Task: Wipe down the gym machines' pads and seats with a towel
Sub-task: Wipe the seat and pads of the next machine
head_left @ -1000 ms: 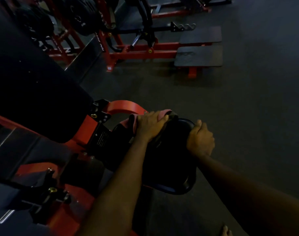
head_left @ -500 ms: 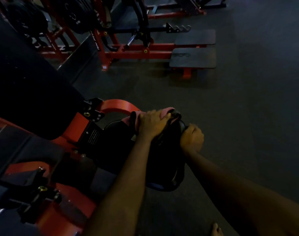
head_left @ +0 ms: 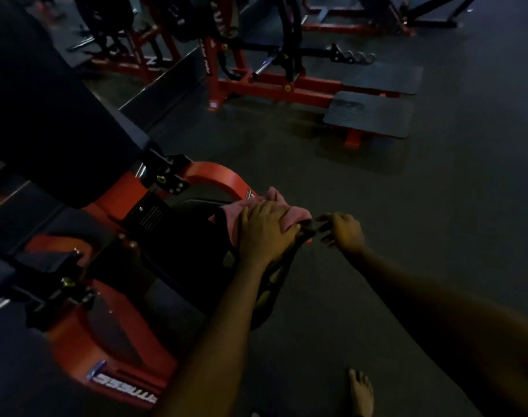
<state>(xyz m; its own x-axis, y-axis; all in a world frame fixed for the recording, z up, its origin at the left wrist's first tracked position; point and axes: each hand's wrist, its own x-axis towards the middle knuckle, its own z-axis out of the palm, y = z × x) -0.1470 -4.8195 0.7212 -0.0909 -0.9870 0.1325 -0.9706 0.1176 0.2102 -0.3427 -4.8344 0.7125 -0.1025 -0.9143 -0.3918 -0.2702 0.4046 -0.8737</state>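
I see the pink cloth towel (head_left: 273, 196) bunched and creased, lying over the upper far edge of the black padded seat (head_left: 193, 236), in contact with it. The seat stands tilted, its right rim showing edge-on.

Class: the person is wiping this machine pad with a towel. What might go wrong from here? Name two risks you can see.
1. Only the left hand presses the towel on the pad. The right hand is open beside it, so the pad might swing away.
2. A bare foot stands near the machine and could be stubbed or struck.
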